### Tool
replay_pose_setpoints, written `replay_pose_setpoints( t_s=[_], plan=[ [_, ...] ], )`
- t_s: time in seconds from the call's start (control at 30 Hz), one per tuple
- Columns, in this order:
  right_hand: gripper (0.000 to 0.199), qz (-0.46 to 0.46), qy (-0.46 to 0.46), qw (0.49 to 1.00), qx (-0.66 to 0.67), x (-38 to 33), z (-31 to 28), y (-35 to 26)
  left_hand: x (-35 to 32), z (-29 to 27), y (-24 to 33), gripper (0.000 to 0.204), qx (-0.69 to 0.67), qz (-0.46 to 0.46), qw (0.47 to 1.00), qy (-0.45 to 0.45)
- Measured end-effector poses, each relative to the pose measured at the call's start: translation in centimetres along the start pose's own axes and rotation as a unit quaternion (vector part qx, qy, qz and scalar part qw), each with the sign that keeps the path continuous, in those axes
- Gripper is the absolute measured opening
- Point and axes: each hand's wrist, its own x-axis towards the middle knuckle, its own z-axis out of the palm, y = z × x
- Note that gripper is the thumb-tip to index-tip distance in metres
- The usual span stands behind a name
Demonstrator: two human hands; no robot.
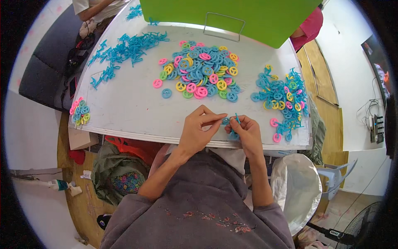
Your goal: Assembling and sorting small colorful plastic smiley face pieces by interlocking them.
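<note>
A person seated at a white work surface [124, 108] brings both hands together at its near edge, at about 6 o'clock in the head view. The left hand [198, 130] has its fingers pinched closed, thumb against forefinger, on a small blue plastic piece [226, 120] held between the two hands. The right hand [248, 132] is curled shut around more blue parts, one thin blue stick [237, 118] standing up from its grip; the two hands nearly touch at the fingertips.

Just beyond the hands, toward 12 o'clock, lies a heap of plastic wheels [203, 70] in blue, pink, yellow and green. At 2 o'clock from the hands, near the surface's right edge, sits a pile of joined blue pieces [284, 99] with coloured wheels on them. A spread of loose blue sticks [124, 50] covers the far left, at about 10 o'clock, and a small cluster of wheels [80, 111] rests at the left edge, at 9 o'clock. A green board [232, 14] with a wire handle stands at the far side. Below the surface, at 4 o'clock, a grey sack [296, 186] hangs open.
</note>
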Motion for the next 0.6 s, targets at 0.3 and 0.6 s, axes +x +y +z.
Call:
replay_pose_setpoints(
  t_s=[0.3,0.6],
  plan=[
    [0.016,-0.205,0.057,0.942,-0.258,-0.6,0.9,-0.5,0.0,-0.1,0.0,0.024,-0.055,-0.064,0.996,0.023],
    [0.012,-0.136,0.088,0.971,-0.176,-0.7,1.6,-0.1,-0.1,0.2,-0.6,0.025,-0.163,-0.111,0.98,0.019]
  ],
)
